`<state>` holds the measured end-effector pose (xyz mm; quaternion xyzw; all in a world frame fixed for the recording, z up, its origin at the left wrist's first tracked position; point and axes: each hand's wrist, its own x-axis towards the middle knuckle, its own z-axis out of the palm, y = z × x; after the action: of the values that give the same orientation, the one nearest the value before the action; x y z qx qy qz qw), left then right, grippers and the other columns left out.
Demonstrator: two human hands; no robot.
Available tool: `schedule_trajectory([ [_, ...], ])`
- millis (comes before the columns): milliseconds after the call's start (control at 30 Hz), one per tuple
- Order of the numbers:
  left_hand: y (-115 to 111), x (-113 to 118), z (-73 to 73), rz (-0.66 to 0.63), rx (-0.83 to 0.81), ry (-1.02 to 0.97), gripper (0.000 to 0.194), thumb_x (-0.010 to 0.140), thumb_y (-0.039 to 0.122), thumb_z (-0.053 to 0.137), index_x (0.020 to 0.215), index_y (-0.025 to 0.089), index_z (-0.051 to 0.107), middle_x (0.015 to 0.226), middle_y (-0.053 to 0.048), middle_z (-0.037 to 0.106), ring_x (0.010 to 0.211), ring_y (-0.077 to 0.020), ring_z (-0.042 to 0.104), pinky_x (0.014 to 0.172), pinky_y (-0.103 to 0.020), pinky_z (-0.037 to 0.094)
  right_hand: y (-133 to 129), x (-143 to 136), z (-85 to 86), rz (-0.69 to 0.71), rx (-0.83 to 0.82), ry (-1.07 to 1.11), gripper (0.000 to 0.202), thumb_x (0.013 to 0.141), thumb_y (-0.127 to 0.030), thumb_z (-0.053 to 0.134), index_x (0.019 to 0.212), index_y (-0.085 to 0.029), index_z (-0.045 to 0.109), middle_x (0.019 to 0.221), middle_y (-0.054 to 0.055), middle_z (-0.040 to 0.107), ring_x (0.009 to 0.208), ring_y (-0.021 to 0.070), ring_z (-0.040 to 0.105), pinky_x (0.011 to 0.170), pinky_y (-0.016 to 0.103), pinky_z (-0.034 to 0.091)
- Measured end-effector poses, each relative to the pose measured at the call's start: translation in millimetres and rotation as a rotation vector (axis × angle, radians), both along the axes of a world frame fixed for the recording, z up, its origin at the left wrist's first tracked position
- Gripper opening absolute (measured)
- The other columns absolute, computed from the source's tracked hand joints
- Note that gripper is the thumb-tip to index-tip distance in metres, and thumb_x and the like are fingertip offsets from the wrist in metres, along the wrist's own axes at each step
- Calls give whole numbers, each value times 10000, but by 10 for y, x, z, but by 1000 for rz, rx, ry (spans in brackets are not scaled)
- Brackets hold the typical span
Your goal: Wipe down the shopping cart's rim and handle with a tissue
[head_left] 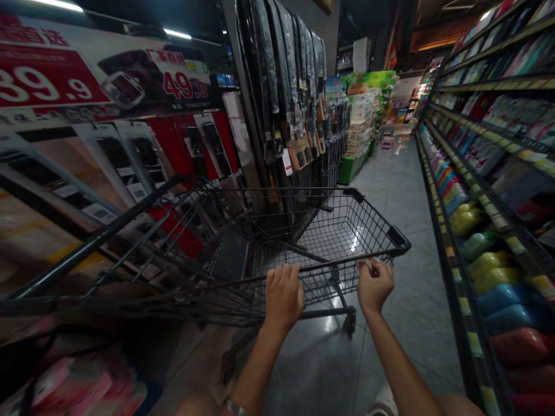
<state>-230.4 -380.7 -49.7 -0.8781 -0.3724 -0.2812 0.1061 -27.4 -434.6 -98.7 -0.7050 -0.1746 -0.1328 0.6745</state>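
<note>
A dark wire shopping cart [327, 264] stands sideways in front of me, its basket angled toward the aisle. My left hand [284, 297] is closed over the cart's near top rail, fingers wrapped round it. Farther right along the same rail, my right hand [376, 283] has its fingers curled into a pinch. A small whitish bit shows at those fingertips, too small to name. Through the wire I see the bare floor of the basket's right part. A dark flat panel [232, 254] sits in the cart's left part.
Packaged belts [281, 75] hang on a rack behind the cart. Left of them is a price board [143, 81] with boxed belts below. Shelves of folded, colourful textiles [498, 289] line the right side. A grey tiled aisle [390, 173] runs away from me. Pink patterned fabric [87, 384] is at lower left.
</note>
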Motion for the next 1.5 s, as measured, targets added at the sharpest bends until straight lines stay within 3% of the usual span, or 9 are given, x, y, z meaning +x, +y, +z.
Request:
schedule_trajectory([
  [300, 24, 285, 41, 35, -57, 17, 469, 756, 227, 621, 1206, 169, 502, 996, -71, 574, 949, -241, 496, 884, -428, 373, 245, 221, -77, -37, 12, 76, 192, 819, -322, 665, 843, -137, 621, 874, 21, 608, 827, 150, 588, 766, 346, 507],
  [567, 81, 400, 0, 49, -29, 19, 463, 765, 181, 596, 1216, 151, 495, 966, -62, 566, 934, -229, 485, 878, -410, 367, 406, 152, -195, 2, 89, 237, 210, 890, -347, 620, 901, -137, 614, 821, -9, 629, 685, 104, 602, 652, 281, 526],
  [767, 139, 444, -46, 55, 2, 7, 459, 756, 139, 587, 1207, 154, 506, 943, -57, 559, 915, -222, 485, 858, -399, 360, 459, 109, -184, 45, 131, 328, 193, 880, -326, 634, 881, -135, 608, 794, -17, 626, 644, 90, 597, 608, 256, 525],
  [867, 163, 480, -62, 68, 18, -4, 443, 761, 132, 580, 1198, 161, 519, 943, -60, 560, 913, -224, 485, 851, -395, 357, 455, 82, -176, 73, 135, 344, 224, 797, -335, 703, 837, -134, 611, 730, -18, 620, 625, 107, 594, 605, 270, 516],
  [1000, 197, 542, -75, 88, 40, -10, 398, 761, 138, 581, 1157, 159, 543, 910, -55, 563, 884, -222, 483, 841, -394, 360, 447, -34, -158, 145, 135, 343, 283, 682, -375, 718, 789, -130, 625, 691, 24, 634, 644, 166, 608, 617, 305, 511],
  [1333, 313, 675, -106, 126, 80, -21, 317, 809, 142, 551, 1123, 178, 569, 844, -24, 573, 809, -198, 472, 810, -351, 353, 612, -731, -119, 317, 122, 331, 170, 651, -293, 661, 759, -165, 635, 804, 43, 649, 732, 165, 626, 678, 278, 539],
  [1500, 323, 675, -143, 127, 51, -62, 300, 829, 118, 486, 1099, 193, 591, 820, -22, 570, 786, -189, 470, 800, -351, 346, 588, -769, -82, 314, 95, 326, 133, 649, -235, 656, 763, -170, 639, 805, 38, 653, 733, 156, 627, 654, 246, 539],
])
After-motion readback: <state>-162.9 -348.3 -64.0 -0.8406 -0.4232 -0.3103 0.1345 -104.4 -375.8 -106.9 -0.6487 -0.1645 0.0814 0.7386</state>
